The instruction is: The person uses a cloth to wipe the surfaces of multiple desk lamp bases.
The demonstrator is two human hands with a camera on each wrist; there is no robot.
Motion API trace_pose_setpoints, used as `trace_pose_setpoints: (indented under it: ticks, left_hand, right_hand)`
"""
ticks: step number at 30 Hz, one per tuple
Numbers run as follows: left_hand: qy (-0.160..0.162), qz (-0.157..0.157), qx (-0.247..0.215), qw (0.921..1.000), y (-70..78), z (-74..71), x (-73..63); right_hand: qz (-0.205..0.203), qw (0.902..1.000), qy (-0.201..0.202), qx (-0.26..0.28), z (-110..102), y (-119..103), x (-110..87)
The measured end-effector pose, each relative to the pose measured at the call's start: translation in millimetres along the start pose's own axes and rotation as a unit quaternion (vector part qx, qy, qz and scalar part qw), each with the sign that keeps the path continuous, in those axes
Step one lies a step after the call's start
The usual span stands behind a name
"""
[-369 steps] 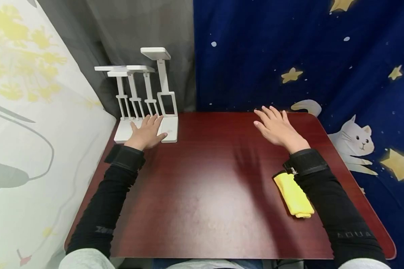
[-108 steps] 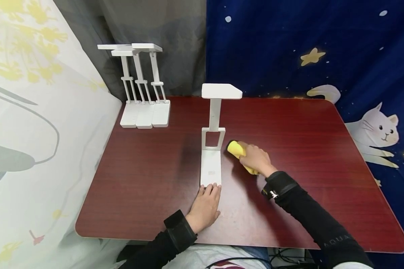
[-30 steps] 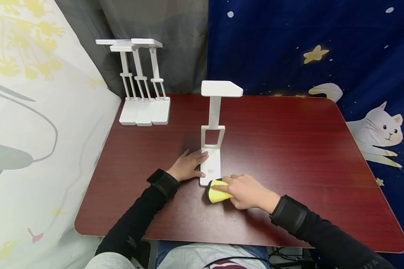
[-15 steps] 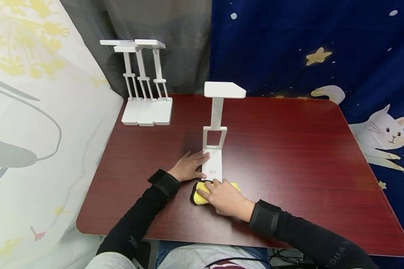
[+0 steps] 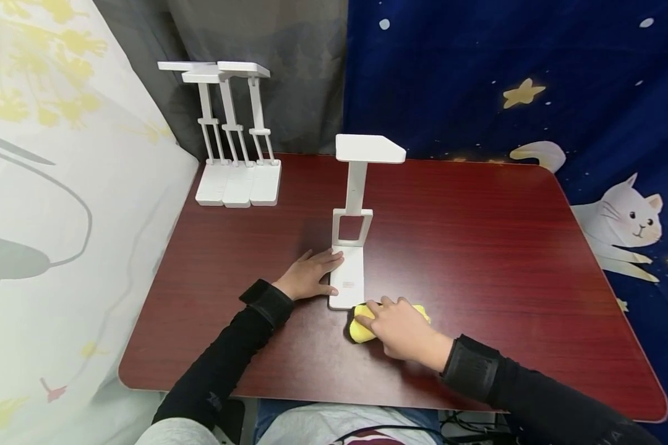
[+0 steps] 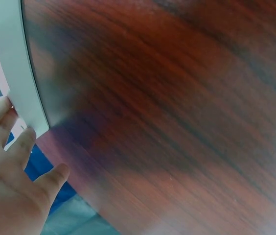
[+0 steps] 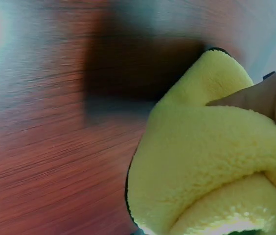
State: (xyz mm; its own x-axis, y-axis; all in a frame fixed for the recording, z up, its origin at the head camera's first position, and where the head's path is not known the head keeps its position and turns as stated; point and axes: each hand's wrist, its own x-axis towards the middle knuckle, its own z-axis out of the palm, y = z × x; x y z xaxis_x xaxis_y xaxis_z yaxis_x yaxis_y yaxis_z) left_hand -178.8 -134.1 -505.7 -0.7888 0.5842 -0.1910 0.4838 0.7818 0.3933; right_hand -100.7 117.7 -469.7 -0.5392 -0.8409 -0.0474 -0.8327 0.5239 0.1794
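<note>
A white folding phone stand [image 5: 354, 185] stands upright near the table's middle, its flat base toward the person. My left hand [image 5: 307, 275] lies at the base's left edge, fingers extended and fingertips on it. In the left wrist view, spread fingers of the left hand [image 6: 15, 161] touch the white edge of the stand [image 6: 18, 63]. My right hand [image 5: 403, 327] grips a folded yellow cloth [image 5: 362, 332] with dark trim at the base's front right corner. Seen from the right wrist, the fluffy cloth [image 7: 201, 152] is bunched under the right hand [image 7: 260, 100].
Several similar white stands [image 5: 238, 185] are lined up side by side at the table's back left corner. The dark red table [image 5: 479, 259] has rounded corners. Behind it hang a grey curtain [image 5: 256, 37] and a blue starry one [image 5: 451, 62]. Cables [image 5: 473, 423] lie below the front edge.
Since the oldest frame, one stand came from the row to the middle and the right hand took up the cloth. Lately the cloth slid left along the base's front, then back right.
</note>
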Motion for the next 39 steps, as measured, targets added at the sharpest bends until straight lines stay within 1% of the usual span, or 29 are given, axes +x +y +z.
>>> trace_pose_setpoints:
  ticks: [2, 4, 6, 8, 11, 13, 15, 17, 19, 21, 24, 26, 29, 33, 39]
  left_hand:
    - [0.003, -0.001, 0.001, 1.0000, -0.1, -0.5, -0.8]
    - [0.005, -0.001, 0.003, 1.0000, -0.3, -0.5, -1.0]
    - [0.005, -0.001, 0.006, 1.0000, -0.6, -0.3, -1.0]
    - [0.003, -0.002, 0.007, 1.0000, -0.8, 0.1, -1.1]
    - [0.001, -0.005, 0.007, 1.0000, -0.8, 0.8, -1.5]
    - [-0.001, -0.007, 0.006, 1.0000, -0.2, 1.6, -2.0]
    - [-0.004, -0.007, 0.004, 1.0000, 0.8, 2.7, -2.3]
    - [-0.007, -0.005, 0.003, 1.0000, 2.1, 3.9, -2.3]
    - [-0.008, -0.003, 0.001, 1.0000, 3.7, 4.5, -1.9]
    - [-0.007, -0.002, -0.002, 1.0000, 5.1, 4.8, -1.3]
    - [-0.005, -0.002, -0.004, 1.0000, 6.1, 4.0, -0.9]
    - [-0.002, -0.004, -0.004, 1.0000, 5.6, 3.2, -1.5]
    - [0.001, -0.009, 0.000, 1.0000, 3.7, 1.9, -2.6]
    - [0.006, -0.009, 0.004, 0.9999, 2.3, -0.7, -3.0]
    - [0.010, -0.006, 0.007, 0.9999, 2.8, -1.7, -3.7]
  right_hand:
    - [0.019, 0.9997, -0.003, 0.017, 0, 8, -5.4]
    - [0.045, 0.9985, -0.007, 0.030, 0, 21, -10.3]
    - [0.084, 0.9955, -0.011, 0.042, 0, 39, -12.9]
    - [0.130, 0.9899, -0.015, 0.054, 1, 60, -11.3]
    - [0.205, 0.9751, -0.032, 0.078, 7, 84, 0.2]
    - [0.244, 0.9645, -0.043, 0.092, 13, 92, 11.8]
    - [0.269, 0.9575, -0.047, 0.094, 22, 94, 23.5]
    - [0.280, 0.9550, -0.041, 0.088, 29, 92, 34.2]
    - [0.279, 0.9564, -0.032, 0.078, 34, 86, 43.6]
    - [0.270, 0.9605, -0.022, 0.066, 35, 79, 50.1]
    - [0.250, 0.9670, -0.010, 0.045, 34, 68, 54.3]
    - [0.240, 0.9703, -0.003, 0.032, 33, 62, 53.4]
    - [0.222, 0.9748, 0.012, 0.013, 31, 53, 48.7]
    - [0.194, 0.9806, 0.030, -0.003, 28, 40, 37.2]
    - [0.167, 0.9847, 0.050, -0.013, 26, 21, 16.3]
